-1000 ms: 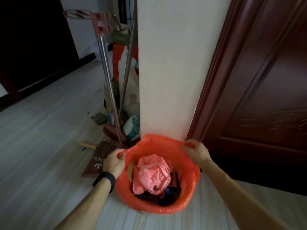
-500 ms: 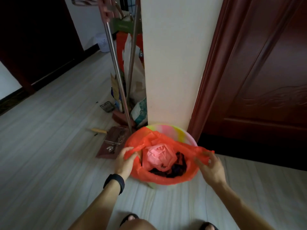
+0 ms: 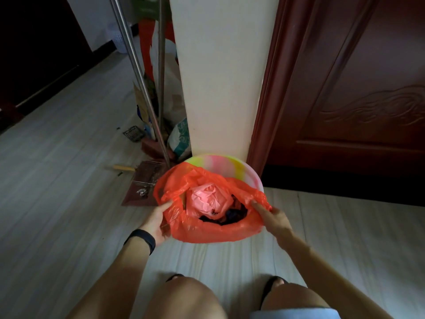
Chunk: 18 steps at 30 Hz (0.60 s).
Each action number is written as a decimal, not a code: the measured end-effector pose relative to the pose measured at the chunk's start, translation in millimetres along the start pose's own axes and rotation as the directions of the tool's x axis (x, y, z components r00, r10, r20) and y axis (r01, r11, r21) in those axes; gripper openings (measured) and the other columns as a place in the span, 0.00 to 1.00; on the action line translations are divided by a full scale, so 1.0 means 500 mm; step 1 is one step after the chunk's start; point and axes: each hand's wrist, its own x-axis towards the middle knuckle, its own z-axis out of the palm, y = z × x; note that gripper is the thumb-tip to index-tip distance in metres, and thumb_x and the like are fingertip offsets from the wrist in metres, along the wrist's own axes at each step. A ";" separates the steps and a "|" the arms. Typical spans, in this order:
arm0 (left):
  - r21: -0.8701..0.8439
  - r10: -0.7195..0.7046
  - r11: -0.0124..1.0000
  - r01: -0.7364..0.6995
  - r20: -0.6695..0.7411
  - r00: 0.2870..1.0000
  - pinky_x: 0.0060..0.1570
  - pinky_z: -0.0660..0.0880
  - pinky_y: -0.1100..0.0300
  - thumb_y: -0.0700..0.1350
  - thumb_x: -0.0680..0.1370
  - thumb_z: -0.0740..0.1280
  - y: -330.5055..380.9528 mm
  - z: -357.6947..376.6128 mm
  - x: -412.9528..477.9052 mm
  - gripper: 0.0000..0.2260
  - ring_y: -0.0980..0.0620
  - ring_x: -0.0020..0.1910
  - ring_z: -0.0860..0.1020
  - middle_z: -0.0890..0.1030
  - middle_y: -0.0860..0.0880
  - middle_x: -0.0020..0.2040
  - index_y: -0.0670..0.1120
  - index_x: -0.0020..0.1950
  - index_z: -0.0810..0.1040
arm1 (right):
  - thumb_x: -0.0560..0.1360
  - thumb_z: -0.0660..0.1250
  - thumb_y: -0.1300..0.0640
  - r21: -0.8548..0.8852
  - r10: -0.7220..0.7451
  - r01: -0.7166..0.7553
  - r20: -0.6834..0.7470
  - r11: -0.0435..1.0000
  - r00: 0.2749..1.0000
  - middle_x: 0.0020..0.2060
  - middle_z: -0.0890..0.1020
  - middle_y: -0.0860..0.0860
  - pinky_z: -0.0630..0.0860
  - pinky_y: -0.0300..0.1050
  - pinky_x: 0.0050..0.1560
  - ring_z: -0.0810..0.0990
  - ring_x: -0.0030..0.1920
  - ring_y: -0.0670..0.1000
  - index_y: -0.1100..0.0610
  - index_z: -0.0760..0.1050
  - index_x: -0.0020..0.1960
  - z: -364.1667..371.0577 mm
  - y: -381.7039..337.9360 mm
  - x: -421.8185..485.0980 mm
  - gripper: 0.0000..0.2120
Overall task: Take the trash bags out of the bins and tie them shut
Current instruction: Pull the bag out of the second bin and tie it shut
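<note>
**mopsy:** so where was the bag, and who had it?

**tk_91:** The orange bag (image 3: 207, 231) sat in the pastel bin (image 3: 220, 164), on the floor tight against the white pillar (image 3: 218, 88). It lay straight ahead of the person and below them, right between the two hands. The left hand (image 3: 156, 219) gripped the left edge, thumb on top. Its fingers were tucked behind the plastic, so I couldn't see them. The right hand (image 3: 276, 219) was pinching the right edge, with a bit of the rim draped over its knuckles.

**mopsy:** either hand closer?

**tk_91:** Not really, pretty even, each on its own side. The mouth of the bag was stretched left to right, so the long axis ran hand to hand. The far rim of the bin was bare and the bag was off it there. The near side was draped over the front of the bin. My guess is the pull had to go straight up and a bit toward the knees, away from the pillar.

**mopsy:** counts?

**tk_91:** One bin, one orange bag, and one pink bundle (image 3: 208, 201) on top of some dark stuff inside. Two hands on it. Off to the left were two metal poles (image 3: 138, 65) and one dustpan (image 3: 142, 183).
</note>
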 end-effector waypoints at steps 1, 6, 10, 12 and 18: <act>-0.009 -0.002 1.000 0.002 -0.015 1.000 0.33 0.71 0.60 0.59 0.71 0.73 -0.004 -0.008 0.005 0.21 0.50 0.37 0.77 0.81 0.47 0.43 0.47 0.57 0.79 | 0.70 0.70 0.34 -0.065 -0.021 0.019 -0.022 0.998 1.000 0.44 0.85 0.54 0.80 0.51 0.53 0.83 0.47 0.55 0.55 0.83 0.49 0.000 0.001 -0.002 0.24; -0.047 -0.018 0.999 0.014 -0.087 0.996 0.36 0.72 0.59 0.54 0.69 0.77 -0.004 -0.015 -0.013 0.20 0.49 0.44 0.78 0.82 0.47 0.50 0.48 0.56 0.78 | 0.70 0.69 0.32 -0.119 -0.075 0.063 -0.099 0.991 0.992 0.38 0.85 0.53 0.81 0.50 0.49 0.84 0.44 0.56 0.53 0.80 0.41 0.006 -0.007 -0.019 0.23; -0.123 0.135 0.974 -0.191 -0.362 0.922 0.50 0.80 0.51 0.45 0.57 0.82 0.006 -0.017 -0.021 0.35 0.44 0.49 0.82 0.81 0.43 0.57 0.38 0.61 0.77 | 0.65 0.64 0.27 -0.180 -0.070 0.047 -0.123 0.982 0.990 0.34 0.85 0.54 0.83 0.54 0.46 0.85 0.39 0.57 0.57 0.79 0.47 0.005 -0.013 -0.024 0.33; -0.155 0.130 0.970 -0.187 -0.318 0.939 0.52 0.80 0.48 0.46 0.55 0.82 0.012 -0.017 -0.029 0.34 0.44 0.49 0.83 0.83 0.43 0.55 0.40 0.58 0.79 | 0.71 0.63 0.31 -0.283 -0.076 0.034 -0.140 0.959 0.987 0.44 0.83 0.60 0.80 0.55 0.51 0.83 0.46 0.63 0.61 0.73 0.54 0.002 -0.030 -0.036 0.33; -0.085 0.023 0.996 -0.022 0.014 1.000 0.41 0.74 0.58 0.54 0.71 0.74 0.030 -0.018 -0.066 0.17 0.48 0.44 0.79 0.81 0.46 0.49 0.48 0.54 0.77 | 0.68 0.53 0.29 -0.578 -0.064 0.070 0.031 0.813 0.997 0.42 0.83 0.54 0.78 0.49 0.50 0.83 0.47 0.59 0.55 0.79 0.51 -0.034 -0.062 -0.043 0.33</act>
